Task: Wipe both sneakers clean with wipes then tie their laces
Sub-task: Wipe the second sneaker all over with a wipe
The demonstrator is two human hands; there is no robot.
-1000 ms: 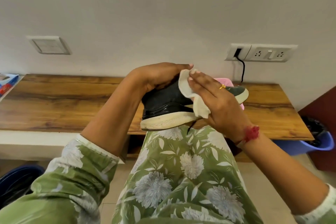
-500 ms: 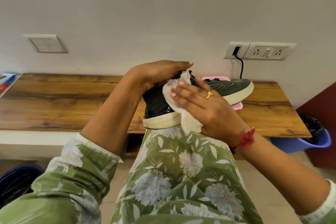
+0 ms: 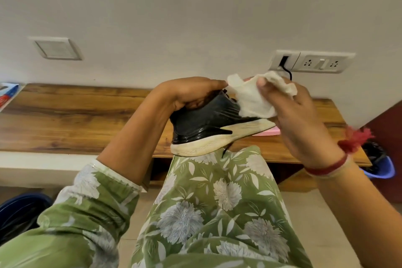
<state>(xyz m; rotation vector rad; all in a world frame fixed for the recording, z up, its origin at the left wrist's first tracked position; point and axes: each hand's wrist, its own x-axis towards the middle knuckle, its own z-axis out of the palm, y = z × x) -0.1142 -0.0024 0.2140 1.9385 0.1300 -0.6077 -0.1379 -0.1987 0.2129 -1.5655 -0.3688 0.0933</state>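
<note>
Left hand [image 3: 189, 93] curled over sneaker [image 3: 206, 122] collar, gripping it; heel sole rests on knee [image 3: 217, 169]. Right hand [image 3: 298, 124], at sneaker's 2 o'clock, pinches crumpled wipe [image 3: 252, 100] under its thumb, wipe touching the upper

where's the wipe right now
In the head view the wipe sits right of centre, gripped in the right hand and against the side of the black sneaker that the left hand holds.

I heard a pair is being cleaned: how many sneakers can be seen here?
1. The black sneaker is gripped by the left hand, in front of the wooden bench. A second may be hidden or out of view.
</note>
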